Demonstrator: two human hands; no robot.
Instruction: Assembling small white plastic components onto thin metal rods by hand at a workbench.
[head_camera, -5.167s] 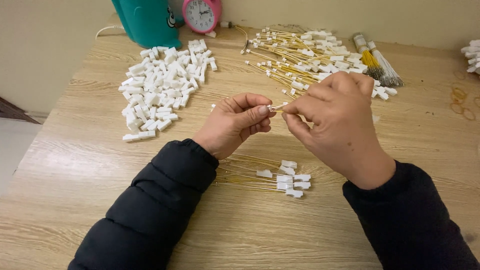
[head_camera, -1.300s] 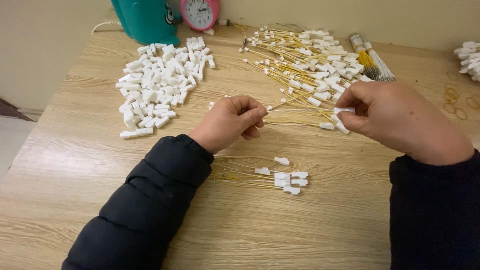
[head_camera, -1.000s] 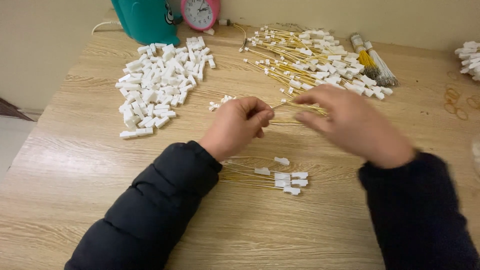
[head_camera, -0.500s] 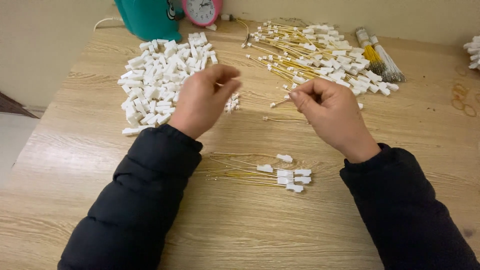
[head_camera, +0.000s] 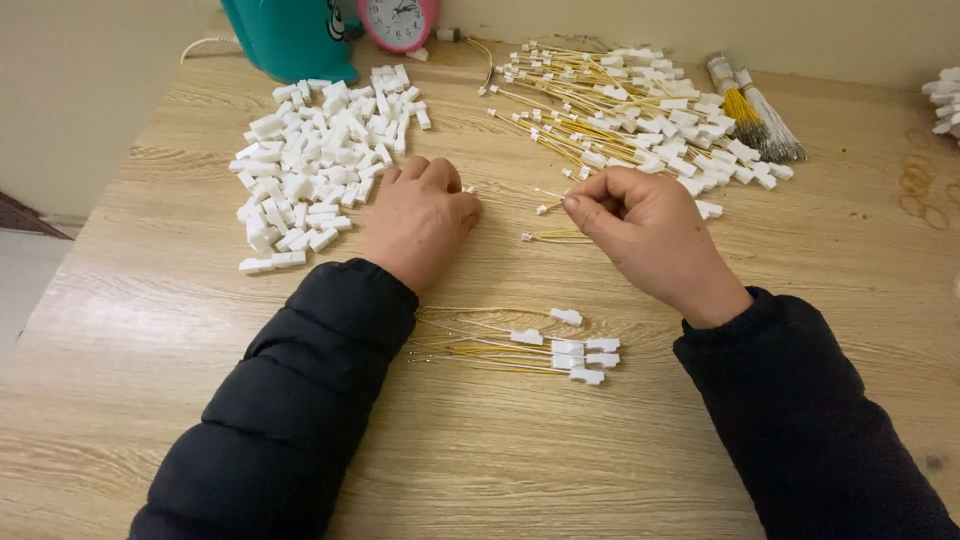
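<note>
One thin yellow wire (head_camera: 548, 205) is pinched between my right hand's (head_camera: 648, 235) thumb and forefinger, just right of the pile of white plastic connectors (head_camera: 320, 160); my left hand (head_camera: 418, 218) rests loosely curled, holding nothing, beside that pile's lower right edge

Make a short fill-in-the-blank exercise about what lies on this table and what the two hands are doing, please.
1. The right hand pinches a thin ____ wire between its fingertips.
2. The left hand rests beside the pile of loose ____ plastic connectors.
3. Near the sleeves lies a small group of finished wires on the ____ table.
4. At the far edge stands a round pink ____.

Missing words: yellow; white; wooden; clock
</note>
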